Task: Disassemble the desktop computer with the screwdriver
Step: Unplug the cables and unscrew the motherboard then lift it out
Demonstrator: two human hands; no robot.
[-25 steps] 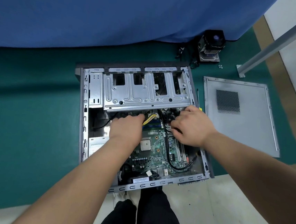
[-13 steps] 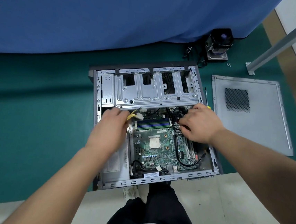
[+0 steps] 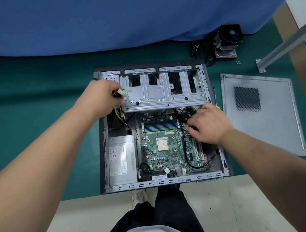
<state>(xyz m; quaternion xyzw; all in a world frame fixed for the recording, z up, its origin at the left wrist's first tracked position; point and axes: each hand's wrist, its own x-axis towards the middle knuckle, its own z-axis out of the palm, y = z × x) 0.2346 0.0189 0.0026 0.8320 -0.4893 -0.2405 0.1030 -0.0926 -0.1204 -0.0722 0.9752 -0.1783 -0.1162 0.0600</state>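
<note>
The open desktop case lies flat on the green mat, showing the green motherboard, the grey power supply and the metal drive cage. My left hand holds a white power connector with yellow and black wires, lifted over the cage's left end. My right hand rests inside the case at the motherboard's upper right, fingers curled down among black cables; what they hold is hidden. The screwdriver lies on the mat beside the case's right wall.
The removed side panel lies on the mat to the right. A CPU cooler and a few small screws sit at the back by the blue cloth. A metal post stands far right. My legs are below the case.
My left hand has pulled the white connector off the motherboard and carried it up and left over the drive cage. My right hand has stayed in place.
</note>
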